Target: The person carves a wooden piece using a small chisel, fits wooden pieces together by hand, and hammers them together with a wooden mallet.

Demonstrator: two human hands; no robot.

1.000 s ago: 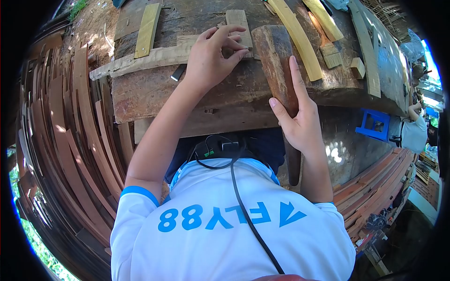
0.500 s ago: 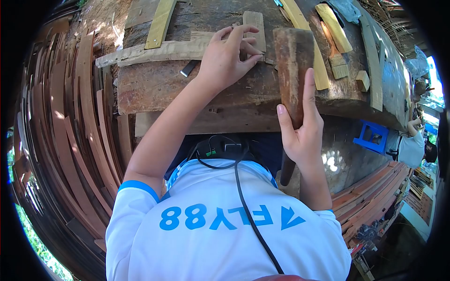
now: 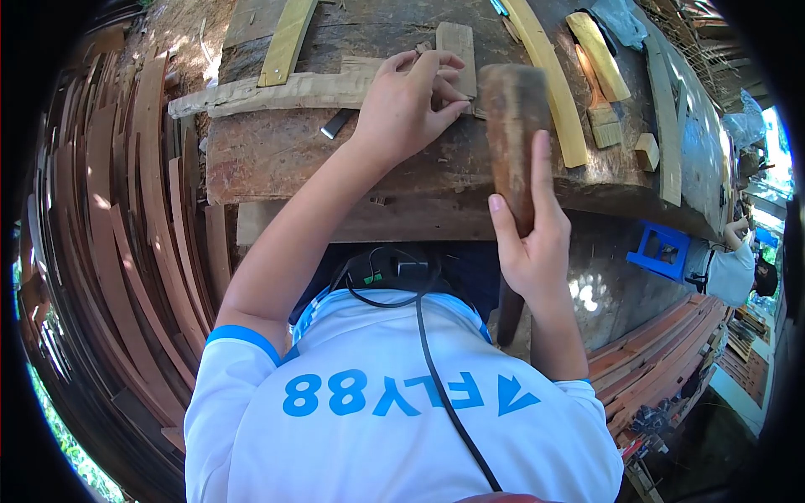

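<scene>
Step in hand, by judgement: small-work positioning at the bench [image 3: 277, 159] with the left hand [image 3: 402, 109], mallet-like wooden club [image 3: 513, 126] ready in the right hand [image 3: 537, 256]. For any stroke, by judgement: keep the thick end clear of the left fingertips and hold the left wrist steady.

Left fingers: curled, thumb tip close to the lower fingertips, index raised above. Contact between thumb and fingers: cannot tell. Beside the index finger, at 12 o'clock: small brown tip [image 3: 423, 49], rest hidden; cannot tell whether gripped.

Right fingers: clamped on the narrower part of the club, thumb at its 9 o'clock side, index extended along its 3 o'clock side, remaining fingers largely hidden.

Club: thick end towards 12 o'clock, at 3 o'clock from the left fingertips, near, apart from the thumb.

From the left hand: short flat board [image 3: 455, 54] at 1 o'clock, just beside the fingers; rough wood strip [image 3: 268, 92] at 9 o'clock; metal-ended piece [image 3: 335, 124] at 8 o'clock. From the club: yellow strip [image 3: 553, 92] and brush [image 3: 604, 126] at 3 o'clock.
</scene>
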